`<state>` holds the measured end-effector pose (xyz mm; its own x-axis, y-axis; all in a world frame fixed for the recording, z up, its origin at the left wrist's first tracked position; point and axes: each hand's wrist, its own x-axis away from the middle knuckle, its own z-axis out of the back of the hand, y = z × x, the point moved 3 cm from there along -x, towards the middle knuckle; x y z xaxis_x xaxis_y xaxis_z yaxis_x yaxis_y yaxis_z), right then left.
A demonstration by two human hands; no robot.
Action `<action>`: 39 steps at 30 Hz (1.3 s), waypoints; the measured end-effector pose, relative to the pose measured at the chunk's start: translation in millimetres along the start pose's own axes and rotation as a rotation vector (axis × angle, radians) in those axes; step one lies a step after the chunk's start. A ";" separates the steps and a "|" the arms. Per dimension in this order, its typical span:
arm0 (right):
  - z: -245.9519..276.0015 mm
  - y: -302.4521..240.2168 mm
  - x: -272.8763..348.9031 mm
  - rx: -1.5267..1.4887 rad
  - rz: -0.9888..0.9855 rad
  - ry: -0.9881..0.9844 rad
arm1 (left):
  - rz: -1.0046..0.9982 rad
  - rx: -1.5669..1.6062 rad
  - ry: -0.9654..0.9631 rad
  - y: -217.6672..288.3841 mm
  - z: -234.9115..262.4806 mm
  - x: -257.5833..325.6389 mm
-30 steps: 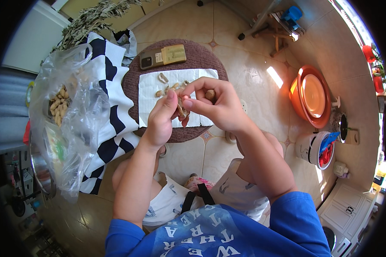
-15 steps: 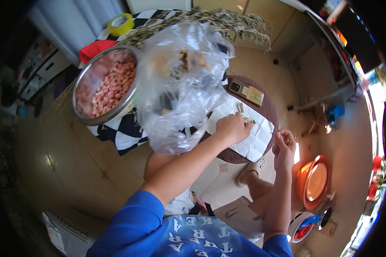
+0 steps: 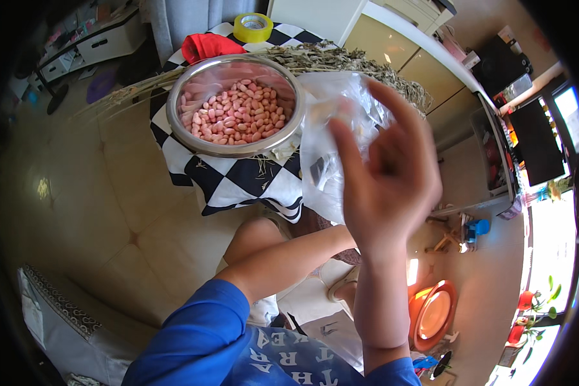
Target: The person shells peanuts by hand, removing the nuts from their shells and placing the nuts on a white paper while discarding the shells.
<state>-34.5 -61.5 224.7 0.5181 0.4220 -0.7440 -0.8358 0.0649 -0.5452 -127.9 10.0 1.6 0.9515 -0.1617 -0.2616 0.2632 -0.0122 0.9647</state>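
My right hand (image 3: 392,174) is raised high and close, smeared by motion. Its thumb and index finger are spread apart, and the other fingers curl inward. Just beyond the thumb tip is a small pinkish blur that I cannot make out. My left forearm reaches across toward the low brown table, but its hand is hidden behind my right hand and wrist. Left of the raised hand, a steel bowl (image 3: 181,136) holds many shelled pink peanuts (image 3: 241,116). A clear plastic bag (image 3: 321,186) lies between bowl and hand, partly covered by the hand.
The bowl rests on a black-and-white checkered cloth (image 3: 228,177). Behind it are dried plant stalks (image 3: 367,67), yellow tape (image 3: 252,27) and a red cloth (image 3: 209,47). An orange basin (image 3: 434,315) stands on the floor at right.
My right hand has risen from beside the low table toward the bag and bowl, its pinched fingers now apart. The view has turned left, and the white paper is now hidden.
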 end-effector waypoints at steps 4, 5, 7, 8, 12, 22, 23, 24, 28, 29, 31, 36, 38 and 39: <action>-10.3 -3.7 11.5 -0.097 -0.246 -0.163 | 0.094 0.022 -0.105 -11.5 9.6 14.2; -5.7 -1.2 23.2 -0.255 -0.304 -0.150 | 0.103 0.009 -0.128 -15.2 10.6 20.3; 16.4 9.7 47.1 -0.508 -0.600 -0.043 | 0.084 -0.072 -0.199 -18.9 10.4 30.2; 32.9 20.4 61.0 -0.659 -0.625 -0.003 | 0.059 -0.150 -0.239 -19.6 6.8 31.8; 98.7 76.5 115.6 -0.853 -0.738 0.382 | 0.184 -0.586 -0.291 -20.1 -8.9 25.6; 136.3 138.2 178.4 -0.508 -0.971 0.407 | 0.513 0.540 -0.262 35.8 -28.3 41.1; 137.5 138.0 178.8 -0.539 -0.987 0.406 | 0.511 0.570 -0.240 35.8 -32.4 40.0; 136.6 137.8 179.0 -0.567 -1.000 0.406 | 0.507 0.599 -0.219 34.6 -35.8 39.3; 124.0 145.0 182.6 -0.635 -0.984 0.341 | 0.476 0.601 -0.137 36.4 -38.5 35.8; 121.3 144.4 182.2 -0.644 -0.978 0.331 | 0.452 0.617 -0.136 30.7 -40.0 32.7; 117.3 146.8 183.0 -0.639 -0.974 0.297 | 0.435 0.622 -0.108 24.6 -39.0 33.4; 122.1 157.2 193.0 -0.353 -0.966 0.256 | 0.457 0.696 -0.031 25.6 -34.8 32.6; 125.3 161.6 199.2 -0.282 -0.957 0.250 | 0.473 0.725 0.020 27.4 -33.5 32.9; 126.0 163.8 202.3 -0.249 -0.952 0.248 | 0.483 0.738 0.047 28.1 -32.6 33.7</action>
<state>-89.5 148.4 33.5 0.9958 0.0918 -0.0017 -0.0086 0.0746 -0.9972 -83.3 36.4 18.9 0.9421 -0.2734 0.1943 -0.3238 -0.5898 0.7398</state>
